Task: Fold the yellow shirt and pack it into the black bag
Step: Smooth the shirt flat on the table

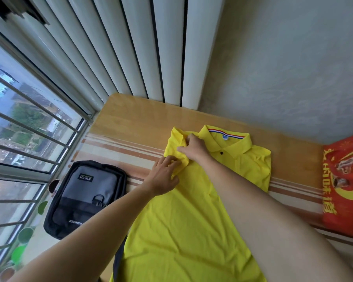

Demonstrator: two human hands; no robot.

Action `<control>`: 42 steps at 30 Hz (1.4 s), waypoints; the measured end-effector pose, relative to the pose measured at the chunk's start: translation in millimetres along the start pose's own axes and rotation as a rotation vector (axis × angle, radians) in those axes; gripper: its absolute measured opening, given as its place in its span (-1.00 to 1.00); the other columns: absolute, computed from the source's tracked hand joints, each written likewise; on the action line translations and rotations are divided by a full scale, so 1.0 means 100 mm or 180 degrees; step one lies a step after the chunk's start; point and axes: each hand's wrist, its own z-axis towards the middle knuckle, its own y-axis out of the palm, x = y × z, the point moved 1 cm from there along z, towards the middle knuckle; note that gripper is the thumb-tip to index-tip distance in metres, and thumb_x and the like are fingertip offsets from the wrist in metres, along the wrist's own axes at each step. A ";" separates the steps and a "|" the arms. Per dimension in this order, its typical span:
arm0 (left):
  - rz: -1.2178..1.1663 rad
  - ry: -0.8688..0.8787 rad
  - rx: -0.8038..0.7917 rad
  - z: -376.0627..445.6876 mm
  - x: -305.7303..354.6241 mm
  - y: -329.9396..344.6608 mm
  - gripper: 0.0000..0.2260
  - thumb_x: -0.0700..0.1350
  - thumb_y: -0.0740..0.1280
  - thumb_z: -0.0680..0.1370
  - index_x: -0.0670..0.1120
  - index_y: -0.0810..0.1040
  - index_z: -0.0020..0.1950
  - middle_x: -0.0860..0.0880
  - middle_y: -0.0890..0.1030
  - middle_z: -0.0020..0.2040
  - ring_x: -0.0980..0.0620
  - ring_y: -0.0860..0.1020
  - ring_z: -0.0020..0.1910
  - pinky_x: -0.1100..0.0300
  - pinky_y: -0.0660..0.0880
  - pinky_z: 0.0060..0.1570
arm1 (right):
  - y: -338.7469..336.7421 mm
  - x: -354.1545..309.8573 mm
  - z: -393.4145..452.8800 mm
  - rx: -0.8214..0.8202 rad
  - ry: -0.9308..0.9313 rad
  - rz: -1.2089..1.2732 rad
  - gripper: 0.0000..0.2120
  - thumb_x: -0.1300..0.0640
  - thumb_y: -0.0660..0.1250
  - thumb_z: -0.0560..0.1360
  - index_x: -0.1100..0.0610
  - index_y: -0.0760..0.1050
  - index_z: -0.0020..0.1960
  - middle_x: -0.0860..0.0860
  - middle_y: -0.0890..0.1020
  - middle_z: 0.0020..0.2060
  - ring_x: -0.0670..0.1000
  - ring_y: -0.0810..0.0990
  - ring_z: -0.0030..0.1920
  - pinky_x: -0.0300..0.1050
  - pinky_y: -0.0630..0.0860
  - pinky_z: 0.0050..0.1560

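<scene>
Yellow knit polo shirt [183, 210] is lying flat; left hand [165, 176] and right hand [193, 147] are pinching its bunched sleeve, black fabric bag [86, 198] left of them.

Bright daylight from window [29, 127], soft shadows, edges warped, slightly blurry

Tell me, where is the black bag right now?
The black bag lies flat on the table by the window, left of the yellow shirt and left hand.
</scene>
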 end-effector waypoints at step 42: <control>0.0124 -0.1550 0.1262 1.34 0.19 -0.20 -0.58 -0.29 0.27 0.40 -0.09 0.41 0.26 -0.19 0.38 0.25 -0.21 0.34 0.22 -0.10 0.36 0.14 | -1.30 2.31 -0.29 0.1826 -0.0010 -0.0419 -0.77 0.25 0.37 0.42 0.01 0.62 0.01 0.09 0.43 0.00 0.18 0.57 -0.02 0.06 0.56 0.08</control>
